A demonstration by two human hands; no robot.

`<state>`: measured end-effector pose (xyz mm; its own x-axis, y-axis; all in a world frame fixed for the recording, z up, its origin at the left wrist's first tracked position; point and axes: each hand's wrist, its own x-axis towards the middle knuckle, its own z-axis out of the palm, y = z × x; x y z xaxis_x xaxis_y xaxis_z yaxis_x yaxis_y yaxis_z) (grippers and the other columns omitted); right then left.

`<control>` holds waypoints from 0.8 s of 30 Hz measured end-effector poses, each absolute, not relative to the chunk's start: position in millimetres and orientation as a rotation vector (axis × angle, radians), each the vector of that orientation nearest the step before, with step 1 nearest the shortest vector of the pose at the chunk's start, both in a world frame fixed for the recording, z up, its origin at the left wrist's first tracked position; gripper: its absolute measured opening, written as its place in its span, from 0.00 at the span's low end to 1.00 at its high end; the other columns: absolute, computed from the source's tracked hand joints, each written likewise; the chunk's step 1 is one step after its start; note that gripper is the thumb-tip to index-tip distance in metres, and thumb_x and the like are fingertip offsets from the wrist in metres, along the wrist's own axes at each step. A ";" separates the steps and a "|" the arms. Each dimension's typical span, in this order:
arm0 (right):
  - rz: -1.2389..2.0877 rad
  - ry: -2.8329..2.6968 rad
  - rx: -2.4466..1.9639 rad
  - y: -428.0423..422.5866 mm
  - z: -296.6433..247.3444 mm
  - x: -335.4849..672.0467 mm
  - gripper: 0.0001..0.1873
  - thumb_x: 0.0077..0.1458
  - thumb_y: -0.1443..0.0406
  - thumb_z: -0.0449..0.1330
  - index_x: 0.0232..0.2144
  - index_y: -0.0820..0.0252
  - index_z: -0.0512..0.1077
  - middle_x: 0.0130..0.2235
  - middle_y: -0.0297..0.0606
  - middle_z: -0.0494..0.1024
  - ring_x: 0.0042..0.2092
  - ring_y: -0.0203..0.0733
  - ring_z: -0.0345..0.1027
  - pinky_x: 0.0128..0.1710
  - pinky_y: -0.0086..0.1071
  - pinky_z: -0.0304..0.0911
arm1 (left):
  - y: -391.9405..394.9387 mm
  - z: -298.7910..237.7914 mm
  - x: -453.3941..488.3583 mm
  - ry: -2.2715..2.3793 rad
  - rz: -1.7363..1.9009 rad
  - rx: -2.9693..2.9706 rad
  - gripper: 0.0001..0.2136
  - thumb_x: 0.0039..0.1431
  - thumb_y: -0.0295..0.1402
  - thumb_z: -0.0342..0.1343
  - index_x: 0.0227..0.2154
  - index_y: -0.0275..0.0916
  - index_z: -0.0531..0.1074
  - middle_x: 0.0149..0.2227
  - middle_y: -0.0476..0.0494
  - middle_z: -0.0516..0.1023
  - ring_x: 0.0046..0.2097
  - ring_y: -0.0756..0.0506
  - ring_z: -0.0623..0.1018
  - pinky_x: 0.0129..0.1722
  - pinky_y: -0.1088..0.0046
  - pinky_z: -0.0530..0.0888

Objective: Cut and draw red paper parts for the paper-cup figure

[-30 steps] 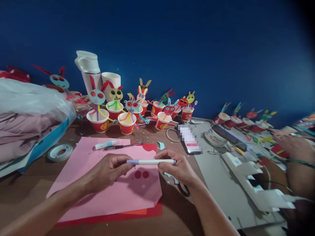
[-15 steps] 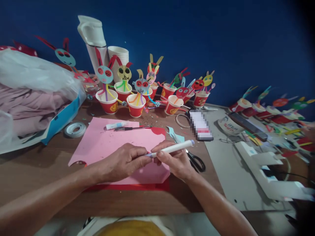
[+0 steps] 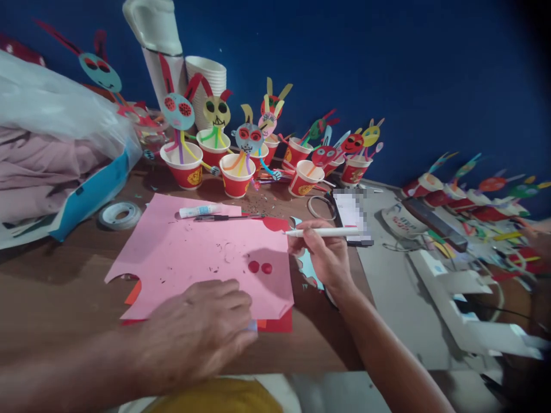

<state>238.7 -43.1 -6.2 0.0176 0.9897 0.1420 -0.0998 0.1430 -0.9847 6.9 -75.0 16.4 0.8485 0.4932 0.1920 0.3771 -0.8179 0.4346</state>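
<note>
My right hand point(image 3: 322, 252) grips a white marker pen point(image 3: 336, 232), with its uncapped tip pointing left above the right edge of the pink paper point(image 3: 172, 246). Over the paper's lower edge is my left hand point(image 3: 206, 327), slightly blurred, its fingers curled. A pale blue-violet piece, which looks like the marker cap point(image 3: 252, 326), shows at its fingertips. Two small dark red paper circles point(image 3: 260, 268) lie side by side on the pink sheet. A glue stick point(image 3: 198, 211) and a black pen point(image 3: 228, 217) rest along its upper part.
Red paper cups point(image 3: 183, 166) with paper-faced figures stand along the back. A tape roll point(image 3: 120, 215) lies left, beside a plastic bag point(image 3: 51, 97). To the right are a blurred-out phone point(image 3: 350, 215), light blue paper scraps point(image 3: 310, 269) and a white power strip point(image 3: 439, 298). Another person's hand point(image 3: 538, 232) shows far right.
The marker has been uncapped. My right hand has moved up and right with it, while my left hand has drawn down and nearer. The two red circles have come into view.
</note>
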 end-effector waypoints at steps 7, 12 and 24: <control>1.145 -1.288 -1.306 -62.8 -21.2 229.0 0.06 0.52 0.66 0.61 0.31 0.58 0.66 0.25 0.31 0.76 0.28 0.36 0.73 0.28 0.28 0.67 | -78.2 -12.3 28.6 0.709 0.280 2.975 0.09 0.59 0.28 0.46 0.30 0.39 0.71 0.44 0.40 0.74 0.44 0.41 0.69 0.39 0.66 0.67; 1.139 -1.283 -1.348 -68.6 -25.8 228.6 0.06 0.55 0.66 0.57 0.27 0.58 0.64 0.20 0.29 0.74 0.22 0.33 0.68 0.24 0.27 0.64 | -76.3 -21.1 31.9 0.710 0.307 2.951 0.07 0.57 0.29 0.47 0.30 0.39 0.71 0.44 0.39 0.73 0.43 0.40 0.69 0.36 0.64 0.66; 1.046 -1.455 -1.578 -71.0 -41.6 235.8 0.07 0.53 0.63 0.59 0.26 0.57 0.64 0.19 0.28 0.68 0.19 0.32 0.60 0.17 0.26 0.56 | -80.3 -25.9 35.9 0.899 0.406 2.794 0.09 0.53 0.26 0.47 0.32 0.40 0.71 0.43 0.39 0.75 0.45 0.38 0.71 0.39 0.60 0.64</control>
<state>235.8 -71.0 -41.6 0.0259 0.9962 -0.0835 0.3965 -0.0870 -0.9139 35.9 -80.3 -25.9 0.7801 0.5919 0.2025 0.5434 -0.8015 0.2496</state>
